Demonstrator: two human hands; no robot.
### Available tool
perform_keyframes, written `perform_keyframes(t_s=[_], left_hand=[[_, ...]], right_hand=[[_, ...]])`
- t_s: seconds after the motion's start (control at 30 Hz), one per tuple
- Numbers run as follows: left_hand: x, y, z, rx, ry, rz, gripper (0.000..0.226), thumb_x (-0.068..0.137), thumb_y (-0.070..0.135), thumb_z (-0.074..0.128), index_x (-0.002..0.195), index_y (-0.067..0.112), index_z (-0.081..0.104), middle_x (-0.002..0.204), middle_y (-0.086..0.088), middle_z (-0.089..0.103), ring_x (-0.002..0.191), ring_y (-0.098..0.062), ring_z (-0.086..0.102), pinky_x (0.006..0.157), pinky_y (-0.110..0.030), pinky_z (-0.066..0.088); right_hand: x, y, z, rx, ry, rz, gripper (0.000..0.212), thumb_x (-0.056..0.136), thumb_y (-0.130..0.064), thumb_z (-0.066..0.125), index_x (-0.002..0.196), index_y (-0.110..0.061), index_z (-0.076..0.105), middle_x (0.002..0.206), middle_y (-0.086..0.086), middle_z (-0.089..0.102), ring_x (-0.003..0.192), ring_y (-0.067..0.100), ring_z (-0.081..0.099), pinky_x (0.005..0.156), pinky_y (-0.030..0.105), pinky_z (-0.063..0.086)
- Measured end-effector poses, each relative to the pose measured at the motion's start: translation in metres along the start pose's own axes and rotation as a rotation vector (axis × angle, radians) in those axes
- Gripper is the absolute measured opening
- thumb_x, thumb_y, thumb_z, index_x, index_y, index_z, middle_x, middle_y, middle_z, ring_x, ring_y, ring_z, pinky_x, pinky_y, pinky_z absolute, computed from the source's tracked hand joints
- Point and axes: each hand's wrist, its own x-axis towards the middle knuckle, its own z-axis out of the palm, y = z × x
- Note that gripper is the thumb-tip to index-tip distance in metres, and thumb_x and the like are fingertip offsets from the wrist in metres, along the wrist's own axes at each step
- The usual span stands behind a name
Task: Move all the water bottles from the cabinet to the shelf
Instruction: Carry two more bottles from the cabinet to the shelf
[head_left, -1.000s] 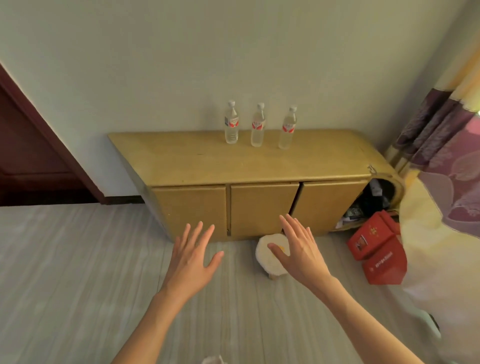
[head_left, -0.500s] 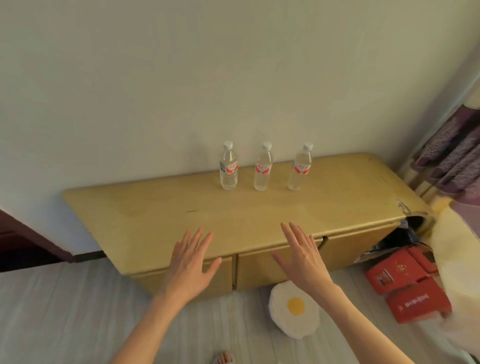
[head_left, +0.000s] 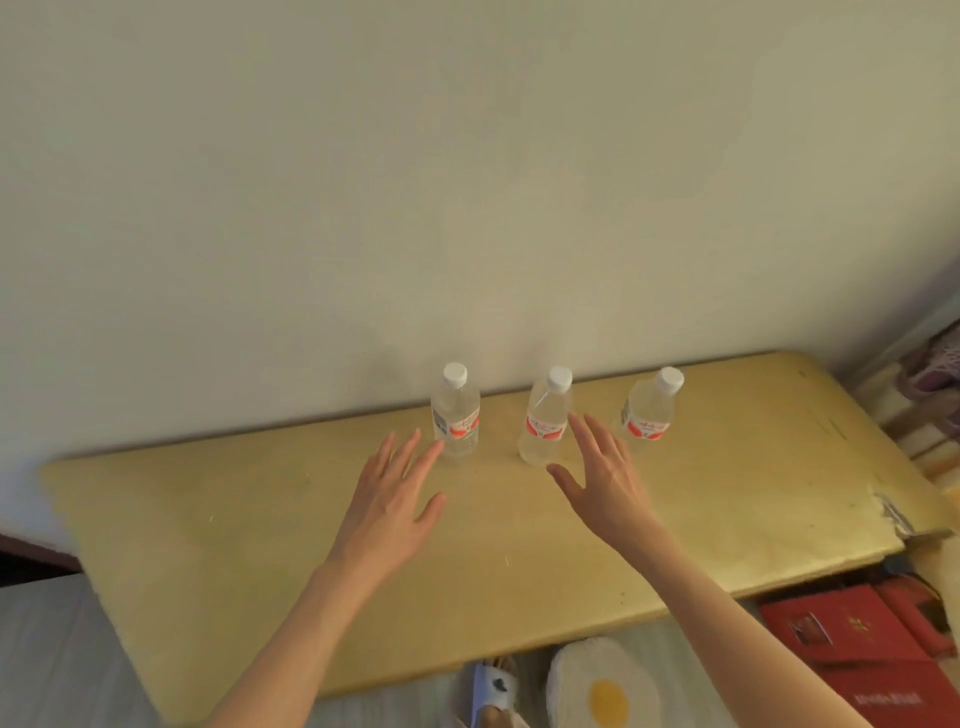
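Observation:
Three clear water bottles with white caps and red labels stand in a row near the wall on a low yellow wooden cabinet (head_left: 260, 545): a left bottle (head_left: 455, 413), a middle bottle (head_left: 544, 418) and a right bottle (head_left: 649, 413). My left hand (head_left: 395, 499) hovers open over the cabinet top, its fingertips just short of the left bottle. My right hand (head_left: 597, 475) is open too, fingers spread, between the middle and right bottles and just in front of them. Neither hand holds anything. No shelf is in view.
A plain wall rises right behind the bottles. Below the cabinet's front edge lie a fried-egg-shaped cushion (head_left: 602, 686), red boxes (head_left: 857, 654) at the right and a slipper (head_left: 493, 691). A patterned curtain (head_left: 935, 364) hangs at the far right.
I have come closer to the cabinet; the view rose from its doors to its top. Both open hands moved forward over the top toward the bottles.

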Motion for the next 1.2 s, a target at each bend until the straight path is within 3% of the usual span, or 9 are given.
perform_keyframes(t_s=[0.1,0.17,0.33,0.47,0.63,0.77,0.93,1.13,1.2], left_hand=[[0.051,0.0,-0.003,0.003,0.043,0.019,0.058,0.085,0.019,0.057,0.137,0.014,0.033,0.144,-0.016,0.033,0.135,-0.038,0.022,0.109,-0.043,0.018],[0.082,0.002,-0.002,0.0,0.055,0.041,0.058,0.083,0.009,0.059,0.136,0.013,0.036,0.142,-0.018,0.036,0.133,-0.04,0.026,0.107,-0.046,0.021],[0.13,0.002,0.008,-0.071,-0.021,0.023,0.054,0.085,0.001,0.052,0.136,0.012,0.036,0.144,-0.014,0.031,0.132,-0.03,0.031,0.108,-0.033,0.024],[0.14,-0.005,0.012,-0.144,-0.005,0.013,0.04,0.079,-0.005,0.057,0.116,0.009,0.055,0.12,-0.011,0.048,0.106,-0.029,0.048,0.092,-0.032,0.039],[0.132,-0.008,0.01,-0.186,0.039,0.05,0.028,0.071,-0.008,0.064,0.094,0.008,0.063,0.096,-0.009,0.054,0.088,-0.022,0.048,0.079,-0.013,0.028],[0.113,-0.001,0.012,-0.242,-0.053,0.159,0.024,0.07,-0.004,0.069,0.088,0.011,0.065,0.089,-0.004,0.053,0.085,-0.015,0.045,0.076,-0.011,0.027],[0.097,0.005,0.007,-0.254,-0.204,0.359,0.028,0.071,-0.002,0.069,0.094,0.013,0.067,0.095,-0.001,0.057,0.093,-0.018,0.052,0.082,-0.012,0.028],[0.048,0.061,0.013,-0.375,-0.377,0.606,0.031,0.073,0.011,0.07,0.104,0.01,0.064,0.106,-0.001,0.059,0.097,-0.01,0.052,0.085,-0.013,0.03],[0.023,0.087,0.021,-0.388,-0.485,0.734,0.037,0.07,0.031,0.064,0.101,0.011,0.065,0.101,0.001,0.06,0.094,-0.004,0.047,0.084,-0.012,0.03]], right_hand=[[0.053,0.002,-0.009,0.055,0.006,0.0,0.065,0.09,-0.033,0.052,0.143,-0.017,0.018,0.15,0.01,0.023,0.137,0.027,0.023,0.106,0.038,0.029],[0.08,0.006,-0.01,0.047,-0.013,-0.006,0.064,0.09,-0.03,0.051,0.143,-0.016,0.018,0.151,0.01,0.021,0.137,0.026,0.021,0.107,0.036,0.027],[0.11,0.014,0.0,0.052,-0.047,-0.003,0.049,0.089,-0.022,0.054,0.133,-0.009,0.038,0.132,0.013,0.048,0.121,0.029,0.042,0.095,0.036,0.036],[0.111,0.014,0.004,0.074,0.029,-0.004,0.038,0.083,-0.012,0.06,0.119,-0.003,0.051,0.111,0.018,0.059,0.103,0.035,0.051,0.082,0.038,0.042],[0.089,0.011,0.011,0.092,0.073,-0.011,0.032,0.077,-0.004,0.065,0.107,0.001,0.057,0.102,0.018,0.059,0.09,0.038,0.056,0.075,0.043,0.047],[0.052,0.008,0.015,0.09,0.109,0.036,0.03,0.078,0.0,0.063,0.107,0.001,0.055,0.103,0.017,0.057,0.092,0.036,0.055,0.077,0.04,0.048],[-0.022,-0.018,0.014,0.107,0.288,0.211,0.031,0.084,-0.005,0.058,0.114,0.0,0.053,0.11,0.015,0.055,0.096,0.032,0.055,0.08,0.016,0.032],[-0.144,-0.03,-0.002,0.066,0.428,0.454,0.034,0.09,-0.018,0.051,0.123,-0.009,0.047,0.119,0.006,0.051,0.111,0.021,0.047,0.091,0.021,0.033],[-0.195,-0.033,-0.006,0.033,0.494,0.533,0.032,0.089,-0.02,0.052,0.119,-0.009,0.05,0.115,0.007,0.054,0.108,0.021,0.048,0.088,0.02,0.033]])
